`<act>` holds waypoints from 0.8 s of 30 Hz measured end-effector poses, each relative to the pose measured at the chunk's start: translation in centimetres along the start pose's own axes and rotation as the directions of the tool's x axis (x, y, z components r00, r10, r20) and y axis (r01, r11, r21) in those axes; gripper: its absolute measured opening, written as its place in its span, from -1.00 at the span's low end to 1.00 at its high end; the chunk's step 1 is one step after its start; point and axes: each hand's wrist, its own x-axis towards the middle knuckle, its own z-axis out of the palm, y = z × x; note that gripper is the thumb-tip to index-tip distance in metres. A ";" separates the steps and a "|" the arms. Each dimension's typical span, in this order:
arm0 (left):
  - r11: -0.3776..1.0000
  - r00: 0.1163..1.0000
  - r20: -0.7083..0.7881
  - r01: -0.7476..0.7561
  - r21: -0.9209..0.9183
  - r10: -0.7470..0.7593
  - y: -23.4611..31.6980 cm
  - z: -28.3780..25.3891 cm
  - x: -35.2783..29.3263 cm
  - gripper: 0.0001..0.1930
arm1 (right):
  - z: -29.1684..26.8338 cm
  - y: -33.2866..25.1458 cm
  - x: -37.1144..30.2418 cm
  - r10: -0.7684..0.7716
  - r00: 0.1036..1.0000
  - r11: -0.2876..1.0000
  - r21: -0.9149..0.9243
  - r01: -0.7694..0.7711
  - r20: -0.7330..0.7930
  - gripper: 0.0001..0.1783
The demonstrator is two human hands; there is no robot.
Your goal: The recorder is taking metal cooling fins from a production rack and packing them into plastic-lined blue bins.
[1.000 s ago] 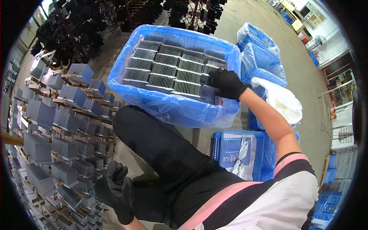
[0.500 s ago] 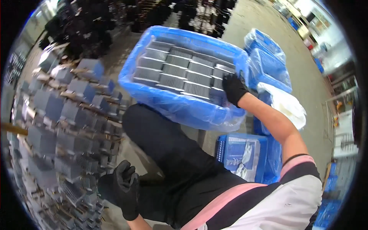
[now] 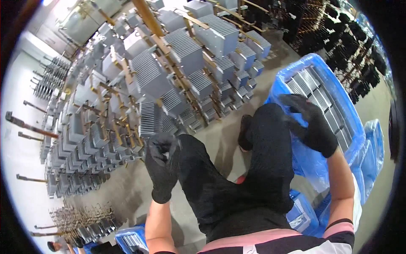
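My left hand (image 3: 163,167), in a black glove, is beside my left knee with its fingers curled together. A pale spot shows between the fingers; whether it is a held thing I cannot make out. Just above that hand hangs a dark finned metal block (image 3: 149,117), among several grey finned blocks (image 3: 184,48) on a rack. My right hand (image 3: 311,125), also gloved in black, is open with fingers apart and nothing in it. It hovers by the near side of a blue bin (image 3: 292,163) lined with clear plastic, which holds rows of finned blocks (image 3: 325,99).
Brownish rack bars (image 3: 148,17) stick out among the hanging blocks. Dark hanging parts (image 3: 351,46) stand beyond the bin. More blue bins (image 3: 372,148) are at the right, and a blue crate (image 3: 302,213) sits near my right leg. At lower left are another person (image 3: 63,245) and a blue bin (image 3: 132,239).
The view has swung left toward the rack. My right hand has come up out of the bin of finned blocks, its fingers spread. My left hand has risen toward the hanging blocks, still curled.
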 end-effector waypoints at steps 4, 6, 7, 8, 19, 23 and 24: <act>0.225 0.697 0.066 -0.317 0.921 0.714 7.8 -2.4 4.8 -0.61 | 3.7 -9.9 8.1 0.052 0.956 0.763 0.606 -0.225 0.289 -0.52; 0.114 0.656 0.158 -0.351 0.929 0.738 10.9 -2.7 7.8 -0.59 | 11.8 -6.9 10.6 -0.499 0.804 0.826 0.103 0.554 -0.323 -0.53; 0.012 0.635 0.244 -0.370 0.929 0.733 11.5 -3.1 9.0 -0.56 | 11.8 -9.5 11.9 -0.100 0.978 0.602 0.772 0.205 -0.181 -0.57; 0.000 0.629 0.247 -0.366 0.931 0.737 11.9 -3.2 9.9 -0.56 | 11.7 -12.1 13.3 0.118 0.968 -0.032 0.975 -0.218 0.220 -0.60; -0.261 0.672 0.579 -0.521 0.812 0.461 14.1 -2.4 15.2 -0.74 | 17.5 -11.7 23.6 0.350 0.930 0.067 0.988 -0.140 0.109 -0.67; -0.207 0.669 0.622 -0.596 0.776 0.408 14.2 -2.9 15.2 -0.66 | 18.3 -11.6 22.9 0.263 0.958 0.415 0.910 -0.005 -0.114 -0.63; -0.209 0.668 0.621 -0.593 0.777 0.410 14.0 -3.1 15.1 -0.66 | 18.2 -11.9 22.7 0.260 0.959 0.416 0.909 -0.001 -0.117 -0.63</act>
